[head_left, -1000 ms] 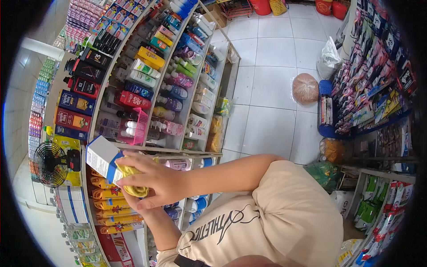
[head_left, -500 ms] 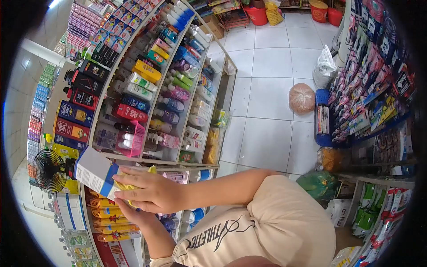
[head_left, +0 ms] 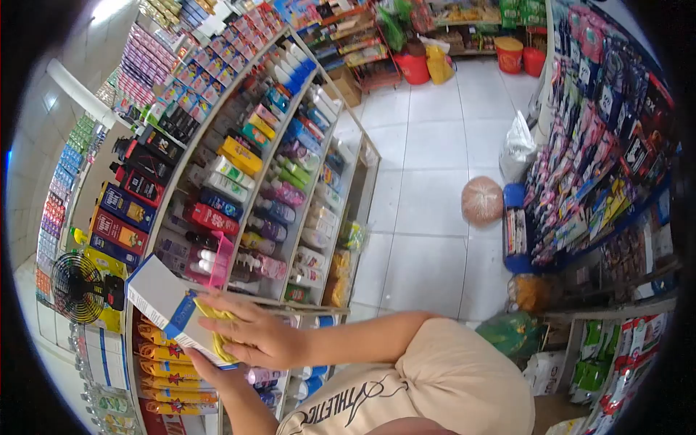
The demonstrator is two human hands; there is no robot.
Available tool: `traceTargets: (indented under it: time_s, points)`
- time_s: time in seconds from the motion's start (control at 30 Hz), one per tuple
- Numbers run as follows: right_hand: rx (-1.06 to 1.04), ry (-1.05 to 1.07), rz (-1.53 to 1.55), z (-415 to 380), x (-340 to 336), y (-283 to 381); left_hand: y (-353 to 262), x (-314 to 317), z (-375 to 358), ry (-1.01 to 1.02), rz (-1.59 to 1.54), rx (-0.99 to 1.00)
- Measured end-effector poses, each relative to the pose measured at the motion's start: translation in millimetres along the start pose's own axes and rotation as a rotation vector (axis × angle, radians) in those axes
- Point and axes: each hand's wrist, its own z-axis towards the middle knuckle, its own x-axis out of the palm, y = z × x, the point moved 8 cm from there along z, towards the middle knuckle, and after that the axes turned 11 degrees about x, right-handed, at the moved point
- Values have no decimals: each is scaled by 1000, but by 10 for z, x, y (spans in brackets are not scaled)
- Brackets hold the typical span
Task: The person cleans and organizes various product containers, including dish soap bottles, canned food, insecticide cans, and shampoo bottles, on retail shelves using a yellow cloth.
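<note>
A white and blue carton box (head_left: 156, 293) is tilted in front of the shelves, with small print on its side. My left hand (head_left: 217, 377) grips its lower end from beneath, and the fingers behind the box are hidden. On the box's upper face, my right hand (head_left: 257, 335) presses a yellow cloth (head_left: 221, 330), its fingers bent over the cloth. Part of the cloth sticks out between the fingers and the box.
Shelves of bottles (head_left: 275, 210) rise beyond my hands, with a pink basket (head_left: 220, 259) among them. A small black fan (head_left: 76, 288) stands at left. Yellow packets (head_left: 170, 370) are stacked below. On the tiled floor lies a round brown bag (head_left: 483, 201), near hanging packaged goods (head_left: 602, 145).
My right hand and the cloth have shifted on the box, showing more of its blue band and printed side. My view has tilted up, so more of the back of the shop shows.
</note>
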Motion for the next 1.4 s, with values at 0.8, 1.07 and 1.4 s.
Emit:
traceTargets:
  time_s: [0.8,1.07,1.4]
  points:
    - [32,-204,-108,100,-188,-145,256,39,-47,43,230,-132]
    - [-4,6,-18,-277,330,-210,-304,-41,-94,-665,312,-1]
    - [244,-283,157,-379,82,-507,-40,147,-281,-660,275,92]
